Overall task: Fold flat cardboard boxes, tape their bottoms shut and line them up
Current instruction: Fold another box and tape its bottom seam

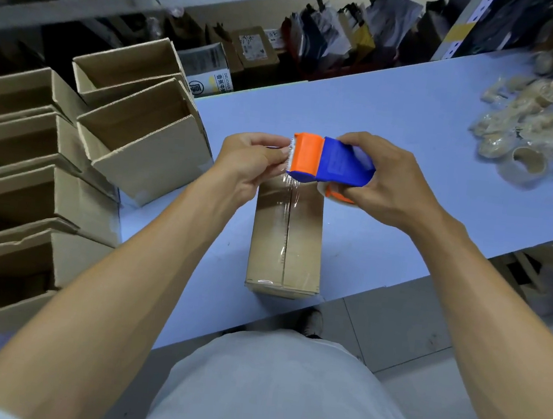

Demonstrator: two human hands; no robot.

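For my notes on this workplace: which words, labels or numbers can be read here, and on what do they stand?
"DELICIOUS": on the white printed carton under the grey shelf; its other characters are too blurred to read.
White paper label on the brown cardboard box: too small to read.

Crumpled tape scraps (530, 123) (table's (397, 119) right)

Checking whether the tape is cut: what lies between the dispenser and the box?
In the head view, clear tape stretches from the tape dispenser to the cardboard box.
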